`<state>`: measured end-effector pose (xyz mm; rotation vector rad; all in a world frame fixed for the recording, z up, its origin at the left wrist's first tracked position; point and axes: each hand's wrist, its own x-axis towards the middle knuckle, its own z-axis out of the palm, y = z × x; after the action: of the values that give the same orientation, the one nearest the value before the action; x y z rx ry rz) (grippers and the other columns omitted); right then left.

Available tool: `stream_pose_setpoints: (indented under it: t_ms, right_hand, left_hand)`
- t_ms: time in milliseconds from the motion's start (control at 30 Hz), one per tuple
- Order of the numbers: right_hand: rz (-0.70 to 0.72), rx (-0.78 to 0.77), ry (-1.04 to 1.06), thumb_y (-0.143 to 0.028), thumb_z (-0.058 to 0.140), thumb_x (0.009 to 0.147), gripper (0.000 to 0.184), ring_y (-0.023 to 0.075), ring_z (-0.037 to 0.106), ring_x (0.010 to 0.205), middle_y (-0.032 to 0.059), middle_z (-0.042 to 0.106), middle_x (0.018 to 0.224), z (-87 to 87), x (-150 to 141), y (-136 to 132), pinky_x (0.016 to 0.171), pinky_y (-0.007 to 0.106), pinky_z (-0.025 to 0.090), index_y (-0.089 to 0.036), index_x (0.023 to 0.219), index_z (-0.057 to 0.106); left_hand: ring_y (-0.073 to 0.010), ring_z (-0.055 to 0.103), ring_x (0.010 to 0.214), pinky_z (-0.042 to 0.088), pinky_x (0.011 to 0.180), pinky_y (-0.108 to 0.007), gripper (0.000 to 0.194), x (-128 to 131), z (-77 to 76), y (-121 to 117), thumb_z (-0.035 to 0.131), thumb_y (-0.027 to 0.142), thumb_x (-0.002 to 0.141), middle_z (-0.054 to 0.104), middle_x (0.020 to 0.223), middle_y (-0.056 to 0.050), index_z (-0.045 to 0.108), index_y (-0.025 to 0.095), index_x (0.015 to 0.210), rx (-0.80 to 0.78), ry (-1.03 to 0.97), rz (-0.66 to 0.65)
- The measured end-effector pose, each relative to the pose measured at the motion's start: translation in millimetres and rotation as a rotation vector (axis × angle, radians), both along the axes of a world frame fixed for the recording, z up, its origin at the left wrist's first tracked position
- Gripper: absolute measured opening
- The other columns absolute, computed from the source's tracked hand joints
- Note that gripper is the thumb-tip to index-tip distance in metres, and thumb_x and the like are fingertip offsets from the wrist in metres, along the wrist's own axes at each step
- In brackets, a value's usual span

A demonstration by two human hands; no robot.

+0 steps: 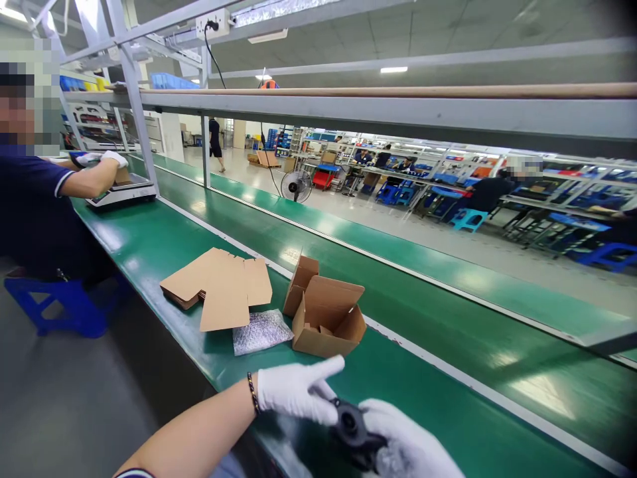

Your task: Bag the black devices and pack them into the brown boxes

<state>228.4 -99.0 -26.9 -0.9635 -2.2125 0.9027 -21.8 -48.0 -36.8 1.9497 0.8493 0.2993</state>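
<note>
My right hand [405, 441], in a white glove, grips a black plastic part with a round hollow centre [350, 425] near the belt's front edge. Crumpled clear wrap [391, 459] shows beneath that hand's fingers. My left hand [298, 395], also gloved, has its thumb spread wide and its fingers stretched out, the tips touching the part's left side. Beyond my hands stands an open cardboard box [326, 342] with cardboard folds inside. A silvery bubble-wrap pouch [261, 332] lies left of the box, touching a stack of flat cardboard blanks [223, 285].
A green conveyor belt [448, 398] runs past a white divider strip [423, 358]. A co-worker [34, 199] sits at the left, gloved hands over a white scale [127, 192]. A metal shelf frame [373, 109] spans overhead; a fan [296, 186] stands beyond.
</note>
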Motion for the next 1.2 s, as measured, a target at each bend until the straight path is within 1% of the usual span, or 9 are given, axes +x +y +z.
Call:
stream_pose_setpoints:
  t_ms: [133, 233, 333, 500, 900, 1000, 1100, 1133, 1200]
  right_hand:
    - [-0.221, -0.002, 0.242, -0.027, 0.072, 0.076, 0.042, 0.0229, 0.066, 0.105, 0.0094, 0.065, 0.118, 50.1, -10, 45, 0.093, 0.034, 0.054, -0.024, 0.114, 0.055]
    - [-0.294, 0.107, 0.132, -0.031, 0.071, 0.072, 0.044, 0.0225, 0.067, 0.098, 0.0077, 0.068, 0.11, 80.7, -30, 88, 0.091, 0.036, 0.054, -0.023, 0.112, 0.054]
    - [-0.244, 0.285, -0.302, -0.025, 0.068, 0.066, 0.038, 0.0213, 0.065, 0.087, 0.005, 0.068, 0.099, 95.5, -50, 117, 0.081, 0.033, 0.051, -0.023, 0.103, 0.06]
    - [-0.079, 0.233, -0.859, -0.022, 0.064, 0.06, 0.014, 0.0155, 0.055, 0.061, -0.0005, 0.061, 0.071, 91.1, -64, 124, 0.055, 0.026, 0.033, -0.023, 0.072, 0.059]
    - [0.002, 0.058, -1.061, -0.027, 0.063, 0.066, 0.011, 0.0248, 0.063, 0.063, 0.0065, 0.066, 0.075, 69.6, -67, 126, 0.053, 0.029, 0.033, -0.022, 0.076, 0.064]
    - [0.014, 0.043, -1.018, -0.033, 0.058, 0.074, 0.033, 0.0266, 0.067, 0.076, 0.0077, 0.068, 0.089, 71.6, -61, 122, 0.059, 0.031, 0.04, -0.023, 0.105, 0.064]
    - [0.012, -0.005, -0.934, -0.027, 0.064, 0.067, 0.082, 0.0244, 0.067, 0.091, 0.0104, 0.061, 0.124, 79.8, -41, 113, 0.07, 0.03, 0.047, -0.024, 0.144, 0.036]
    - [-0.003, -0.005, -0.918, -0.023, 0.064, 0.065, 0.09, 0.0231, 0.067, 0.092, 0.0099, 0.059, 0.128, 82.0, -33, 111, 0.071, 0.028, 0.047, -0.025, 0.148, 0.03]
    - [-0.049, 0.062, -0.921, -0.017, 0.062, 0.067, 0.079, 0.0212, 0.066, 0.089, 0.0071, 0.063, 0.12, 82.9, -21, 109, 0.07, 0.027, 0.047, -0.025, 0.142, 0.04]
  left_hand:
    - [-0.0282, 0.068, 0.085, 0.051, 0.074, -0.04, 0.049, -4, 21.1, 23, 0.04, 0.039, 0.097, 0.071, 0.094, -0.011, 0.041, 0.02, 0.142, 0.581, 0.439, 0.426]
    - [-0.0289, 0.068, 0.079, 0.051, 0.068, -0.039, 0.026, 5, 22.0, 35, 0.044, 0.022, 0.091, 0.07, 0.088, -0.012, 0.065, 0.018, 0.105, 0.679, 0.542, 0.386]
    - [-0.0272, 0.069, 0.076, 0.051, 0.065, -0.036, 0.017, 15, 15.7, 34, 0.048, 0.024, 0.088, 0.07, 0.082, -0.009, 0.064, 0.019, 0.089, 0.703, 0.512, 0.327]
    - [-0.0254, 0.069, 0.076, 0.051, 0.064, -0.034, 0.018, 18, 8.0, 28, 0.047, 0.028, 0.09, 0.07, 0.08, -0.008, 0.062, 0.019, 0.085, 0.726, 0.482, 0.305]
    - [-0.0268, 0.068, 0.071, 0.049, 0.061, -0.035, 0.019, 30, 3.6, 30, 0.047, 0.032, 0.089, 0.069, 0.076, -0.008, 0.061, 0.019, 0.085, 0.798, 0.424, 0.214]
    - [-0.0263, 0.068, 0.071, 0.049, 0.061, -0.034, 0.019, 30, 3.8, 31, 0.048, 0.032, 0.088, 0.069, 0.075, -0.008, 0.061, 0.019, 0.083, 0.807, 0.416, 0.213]
    - [-0.0261, 0.067, 0.07, 0.048, 0.059, -0.033, 0.018, 29, 5.7, 33, 0.048, 0.031, 0.088, 0.07, 0.076, -0.008, 0.062, 0.019, 0.089, 0.808, 0.405, 0.218]
    - [-0.0262, 0.067, 0.069, 0.048, 0.058, -0.033, 0.019, 28, 6.4, 33, 0.048, 0.031, 0.087, 0.07, 0.076, -0.008, 0.062, 0.019, 0.093, 0.813, 0.399, 0.208]
    - [-0.0263, 0.067, 0.068, 0.047, 0.057, -0.033, 0.021, 28, 7.1, 34, 0.049, 0.031, 0.087, 0.07, 0.075, -0.007, 0.062, 0.02, 0.099, 0.826, 0.394, 0.174]
